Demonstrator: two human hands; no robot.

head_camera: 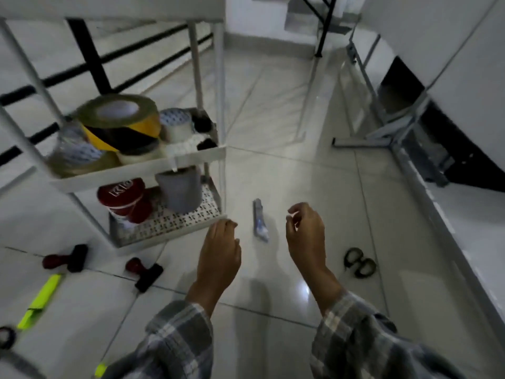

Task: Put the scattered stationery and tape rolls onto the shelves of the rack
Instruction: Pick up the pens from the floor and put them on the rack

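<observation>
A white rack (pixel 188 155) stands at the left on the tiled floor. Its middle shelf holds a yellow-and-black tape roll (pixel 120 121) stacked over clear tape rolls (pixel 79 157). On the bottom shelf are a red tape roll (pixel 123 195) and a grey roll (pixel 181 188). A small glue tube (pixel 260 219) lies on the floor between my hands. My left hand (pixel 220 247) hovers by the bottom shelf's corner, fingers loosely curled, holding nothing. My right hand (pixel 307 233) hangs to the right of the tube, also empty. Two red-and-black stamps (pixel 65 259) (pixel 144 272), a neon highlighter (pixel 41 299) and black scissors (pixel 360 262) lie scattered.
A white panel and a grey metal stand (pixel 396 138) run along the right side. Black table legs (pixel 325 26) stand at the back. A dark tape roll (pixel 6 337) shows at the left edge, and another neon marker (pixel 100 370) peeks out by my left sleeve.
</observation>
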